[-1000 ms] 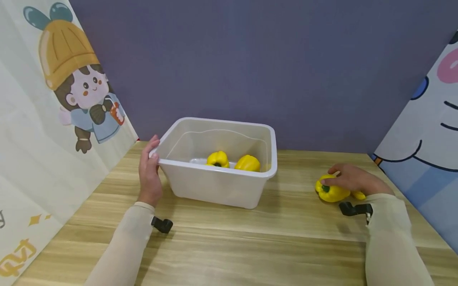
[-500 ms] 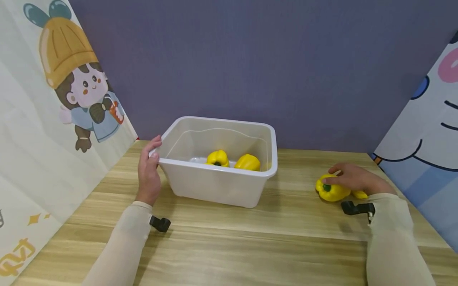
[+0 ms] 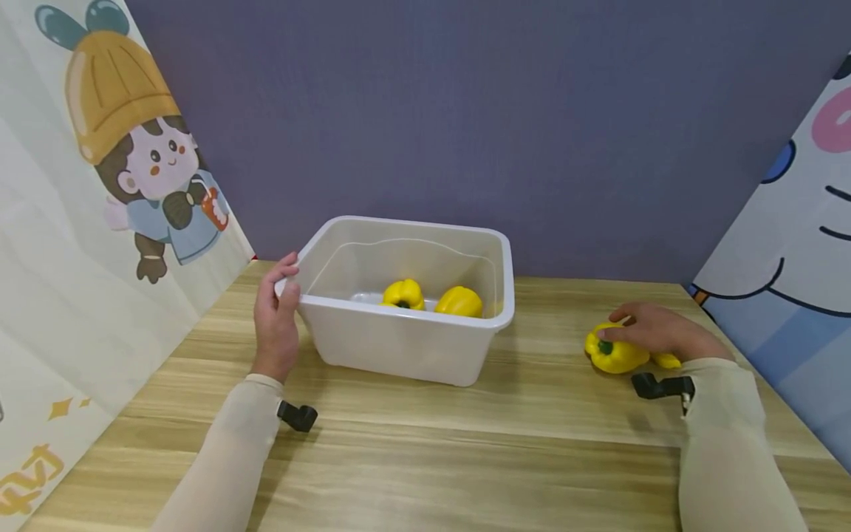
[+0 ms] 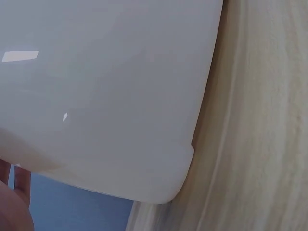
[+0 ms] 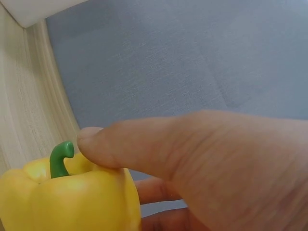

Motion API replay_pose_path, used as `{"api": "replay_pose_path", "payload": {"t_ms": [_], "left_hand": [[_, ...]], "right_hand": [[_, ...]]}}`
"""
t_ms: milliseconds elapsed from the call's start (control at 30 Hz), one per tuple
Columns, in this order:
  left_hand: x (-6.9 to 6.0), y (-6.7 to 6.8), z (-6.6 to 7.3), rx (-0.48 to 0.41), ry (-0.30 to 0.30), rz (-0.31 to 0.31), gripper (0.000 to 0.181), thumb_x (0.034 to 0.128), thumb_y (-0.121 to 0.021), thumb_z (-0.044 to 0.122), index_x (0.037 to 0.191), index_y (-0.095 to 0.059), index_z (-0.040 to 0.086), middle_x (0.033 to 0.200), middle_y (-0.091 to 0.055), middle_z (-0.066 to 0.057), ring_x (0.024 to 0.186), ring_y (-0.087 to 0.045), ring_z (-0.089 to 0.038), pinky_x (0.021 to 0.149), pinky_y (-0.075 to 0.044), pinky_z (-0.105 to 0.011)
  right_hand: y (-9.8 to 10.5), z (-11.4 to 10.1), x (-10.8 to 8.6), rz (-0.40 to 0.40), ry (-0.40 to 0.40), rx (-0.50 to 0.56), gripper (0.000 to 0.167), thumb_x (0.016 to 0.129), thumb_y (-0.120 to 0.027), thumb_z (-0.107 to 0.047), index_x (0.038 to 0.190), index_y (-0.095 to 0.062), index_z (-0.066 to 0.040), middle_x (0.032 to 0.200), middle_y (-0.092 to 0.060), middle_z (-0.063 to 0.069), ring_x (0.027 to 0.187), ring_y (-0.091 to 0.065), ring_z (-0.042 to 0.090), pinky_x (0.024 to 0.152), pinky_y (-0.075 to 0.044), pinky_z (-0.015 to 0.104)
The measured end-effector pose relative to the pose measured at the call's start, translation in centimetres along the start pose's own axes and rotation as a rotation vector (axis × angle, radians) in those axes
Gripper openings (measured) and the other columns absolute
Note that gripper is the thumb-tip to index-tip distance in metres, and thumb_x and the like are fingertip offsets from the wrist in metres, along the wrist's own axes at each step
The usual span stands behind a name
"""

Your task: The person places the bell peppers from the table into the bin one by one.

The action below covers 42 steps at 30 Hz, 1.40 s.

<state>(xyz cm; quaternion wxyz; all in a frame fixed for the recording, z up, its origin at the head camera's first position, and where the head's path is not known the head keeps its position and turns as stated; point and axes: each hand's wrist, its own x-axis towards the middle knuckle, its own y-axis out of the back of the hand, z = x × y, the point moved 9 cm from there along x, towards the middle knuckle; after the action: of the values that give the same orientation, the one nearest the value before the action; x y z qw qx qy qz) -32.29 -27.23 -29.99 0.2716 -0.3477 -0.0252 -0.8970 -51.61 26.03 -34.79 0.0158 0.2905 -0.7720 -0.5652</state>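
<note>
My left hand [image 3: 276, 325] holds the left end of a white plastic bin [image 3: 399, 343], its thumb at the rim. In the left wrist view, the bin's smooth wall [image 4: 110, 96] fills most of the picture, with part of the hand at the lower left corner. Two yellow bell peppers, one [image 3: 403, 293] left of the other [image 3: 459, 302], lie inside the bin. Over on the right, my right hand [image 3: 654, 329] grips another yellow bell pepper [image 3: 617, 357] resting on the table. In the right wrist view, the thumb lies beside its green stem [image 5: 60, 159].
Another yellow piece [image 3: 666, 360] shows by the right wrist, mostly hidden, so I cannot tell its kind. The wood-grain table [image 3: 465, 458] meets a blue-grey wall panel [image 3: 465, 111] behind the bin. Cartoon-printed panels [image 3: 53, 295] stand at both sides.
</note>
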Motion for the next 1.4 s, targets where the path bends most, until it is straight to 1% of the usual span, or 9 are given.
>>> {"api": "replay_pose_path", "payload": {"t_ms": [267, 500, 667, 767, 867, 1100, 1200, 1333, 1400], "left_hand": [[-0.07, -0.07, 0.02, 0.027, -0.021, 0.011, 0.034, 0.0977, -0.049, 0.013, 0.118, -0.049, -0.014, 0.144, -0.052, -0.015, 0.137, -0.041, -0.026, 0.109, -0.034, -0.033], [-0.08, -0.21, 0.18, 0.048, -0.042, 0.006, 0.032, 0.0983, -0.046, 0.012, 0.115, -0.048, -0.015, 0.144, -0.051, -0.019, 0.137, -0.041, -0.026, 0.109, -0.034, -0.033], [-0.02, -0.21, 0.2, 0.07, -0.045, 0.003, 0.031, 0.0987, -0.045, 0.013, 0.115, -0.049, -0.014, 0.144, -0.052, -0.016, 0.137, -0.041, -0.026, 0.109, -0.033, -0.033], [0.01, -0.15, 0.16, 0.081, -0.04, 0.004, 0.031, 0.0987, -0.045, 0.013, 0.116, -0.049, -0.013, 0.144, -0.052, -0.015, 0.137, -0.041, -0.026, 0.108, -0.034, -0.033], [0.04, -0.09, 0.15, 0.085, -0.032, 0.006, 0.032, 0.0988, -0.044, 0.013, 0.116, -0.05, -0.013, 0.144, -0.052, -0.013, 0.137, -0.041, -0.025, 0.108, -0.034, -0.033], [0.13, -0.09, 0.29, 0.088, -0.034, 0.003, 0.032, 0.0991, -0.045, 0.015, 0.116, -0.05, -0.012, 0.143, -0.052, -0.011, 0.137, -0.041, -0.025, 0.108, -0.034, -0.034], [0.07, -0.07, 0.31, 0.091, -0.033, 0.002, 0.032, 0.0993, -0.045, 0.015, 0.116, -0.05, -0.012, 0.144, -0.052, -0.011, 0.137, -0.041, -0.025, 0.108, -0.034, -0.034], [-0.03, 0.01, 0.2, 0.096, -0.027, 0.003, 0.032, 0.0995, -0.044, 0.015, 0.117, -0.05, -0.012, 0.144, -0.052, -0.01, 0.136, -0.041, -0.025, 0.107, -0.035, -0.033], [-0.11, 0.06, 0.18, 0.096, -0.026, 0.002, 0.032, 0.0995, -0.044, 0.015, 0.117, -0.05, -0.011, 0.144, -0.053, -0.009, 0.136, -0.041, -0.025, 0.107, -0.035, -0.033]], "right_hand": [[0.12, 0.41, 0.56, 0.019, 0.004, -0.004, 0.084, 0.094, -0.058, -0.058, 0.139, -0.047, 0.012, 0.139, -0.045, 0.038, 0.119, -0.049, 0.053, 0.093, -0.044, 0.062], [0.41, 0.22, 0.37, 0.06, 0.014, 0.029, 0.086, 0.094, -0.054, -0.062, 0.139, -0.047, 0.011, 0.139, -0.045, 0.038, 0.12, -0.049, 0.053, 0.092, -0.045, 0.061], [0.58, 0.29, 0.37, 0.076, -0.006, 0.071, 0.091, 0.093, -0.053, -0.065, 0.141, -0.044, 0.012, 0.136, -0.047, 0.038, 0.111, -0.056, 0.044, 0.084, -0.052, 0.049], [0.64, 0.32, 0.42, 0.075, -0.021, 0.108, 0.091, 0.094, -0.053, -0.065, 0.141, -0.043, 0.012, 0.131, -0.052, 0.036, 0.095, -0.06, 0.034, 0.074, -0.052, 0.04], [0.67, 0.24, 0.48, 0.075, -0.025, 0.139, 0.09, 0.094, -0.052, -0.064, 0.141, -0.043, 0.012, 0.12, -0.058, 0.03, 0.081, -0.059, 0.026, 0.067, -0.051, 0.038], [0.54, 0.01, 0.52, 0.076, -0.024, 0.229, 0.084, 0.095, -0.053, -0.061, 0.14, -0.045, 0.009, 0.084, -0.059, 0.009, 0.064, -0.054, 0.026, 0.059, -0.047, 0.037], [0.63, 0.04, 0.54, 0.085, -0.022, 0.236, 0.084, 0.096, -0.051, -0.061, 0.14, -0.044, 0.011, 0.091, -0.062, 0.014, 0.068, -0.056, 0.026, 0.061, -0.049, 0.037], [0.68, 0.09, 0.58, 0.096, -0.019, 0.251, 0.083, 0.098, -0.049, -0.058, 0.141, -0.043, 0.012, 0.116, -0.06, 0.025, 0.083, -0.058, 0.026, 0.069, -0.054, 0.038], [0.56, 0.05, 0.57, 0.095, -0.019, 0.269, 0.082, 0.099, -0.049, -0.057, 0.141, -0.043, 0.012, 0.119, -0.058, 0.026, 0.087, -0.058, 0.026, 0.071, -0.055, 0.039]]}}
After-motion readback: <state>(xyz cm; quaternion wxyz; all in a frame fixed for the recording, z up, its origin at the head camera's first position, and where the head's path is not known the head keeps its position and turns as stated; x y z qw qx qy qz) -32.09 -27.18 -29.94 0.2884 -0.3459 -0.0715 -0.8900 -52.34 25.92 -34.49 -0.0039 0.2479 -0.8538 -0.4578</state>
